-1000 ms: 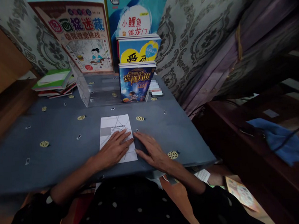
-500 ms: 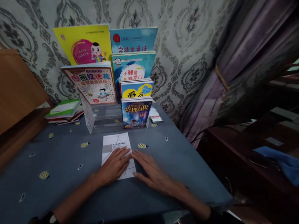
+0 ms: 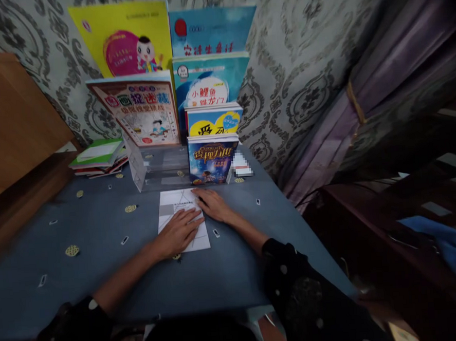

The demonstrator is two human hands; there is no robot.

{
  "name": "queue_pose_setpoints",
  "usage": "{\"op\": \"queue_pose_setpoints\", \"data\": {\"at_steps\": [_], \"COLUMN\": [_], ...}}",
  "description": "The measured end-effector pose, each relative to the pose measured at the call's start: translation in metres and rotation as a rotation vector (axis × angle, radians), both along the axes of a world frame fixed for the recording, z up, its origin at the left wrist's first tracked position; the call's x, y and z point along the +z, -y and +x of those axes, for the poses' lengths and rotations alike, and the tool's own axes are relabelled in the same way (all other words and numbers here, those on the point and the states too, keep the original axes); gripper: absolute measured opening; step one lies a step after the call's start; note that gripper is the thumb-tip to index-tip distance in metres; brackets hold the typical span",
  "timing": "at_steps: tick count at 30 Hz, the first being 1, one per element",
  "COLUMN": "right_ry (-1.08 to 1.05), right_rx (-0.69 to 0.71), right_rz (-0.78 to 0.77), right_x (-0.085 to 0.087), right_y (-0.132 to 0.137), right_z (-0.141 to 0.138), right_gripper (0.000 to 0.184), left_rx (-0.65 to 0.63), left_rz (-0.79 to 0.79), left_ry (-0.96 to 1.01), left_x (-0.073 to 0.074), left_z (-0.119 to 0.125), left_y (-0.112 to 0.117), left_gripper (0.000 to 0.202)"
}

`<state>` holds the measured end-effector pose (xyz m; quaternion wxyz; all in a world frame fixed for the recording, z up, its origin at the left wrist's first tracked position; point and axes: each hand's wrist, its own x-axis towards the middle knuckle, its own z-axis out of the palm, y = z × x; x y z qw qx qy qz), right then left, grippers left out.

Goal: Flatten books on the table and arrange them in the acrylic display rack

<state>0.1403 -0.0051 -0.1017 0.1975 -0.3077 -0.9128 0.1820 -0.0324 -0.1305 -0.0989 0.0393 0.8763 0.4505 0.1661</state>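
Observation:
A white printed sheet of paper [image 3: 171, 205] lies flat on the blue-grey patterned tablecloth [image 3: 101, 250]. My left hand [image 3: 178, 234] rests flat on the sheet's lower half, fingers stretched out. My right hand [image 3: 213, 205] lies at the sheet's upper right corner, fingers extended, touching its edge. Just beyond the paper stands a dark blue picture book [image 3: 212, 158] at the front of a tiered row of children's books.
A clear acrylic stand [image 3: 150, 167] holds several upright books [image 3: 139, 111] against the patterned wall. A stack of flat books [image 3: 98, 157] lies at the back left beside a wooden panel [image 3: 12, 122]. A purple curtain [image 3: 380, 79] and dark furniture with a blue cloth [image 3: 445, 244] are to the right.
My right hand has slid forward from beside the sheet's lower right edge up to its top right corner. My left hand stays pressed on the paper. The camera tilted up, then a little down.

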Motion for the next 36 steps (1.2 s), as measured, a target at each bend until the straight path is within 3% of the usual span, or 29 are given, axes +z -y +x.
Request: {"op": "queue_pose_setpoints", "data": {"at_steps": [16, 22, 26, 32, 36], "right_ry": [0.025, 0.034, 0.022, 0.02, 0.032], "right_rx": [0.007, 0.008, 0.012, 0.027, 0.019], "right_rz": [0.029, 0.02, 0.024, 0.025, 0.026], "right_x": [-0.005, -0.002, -0.002, -0.003, -0.003], "right_y": [-0.001, 0.001, 0.001, 0.0, -0.001], "right_z": [0.002, 0.002, 0.003, 0.004, 0.004], "right_gripper": [0.046, 0.044, 0.043, 0.043, 0.042], "left_rx": [-0.22, -0.027, 0.097, 0.279, 0.337], "left_rz": [-0.114, -0.115, -0.078, -0.031, -0.002], "left_ry": [-0.101, -0.178, -0.13, -0.079, -0.091], "left_x": [0.016, 0.009, 0.003, -0.01, -0.022], "left_z": [0.008, 0.023, 0.025, 0.004, -0.013], "left_y": [0.049, 0.081, 0.104, 0.13, 0.131], "left_gripper": [0.044, 0.05, 0.057, 0.068, 0.071]}}
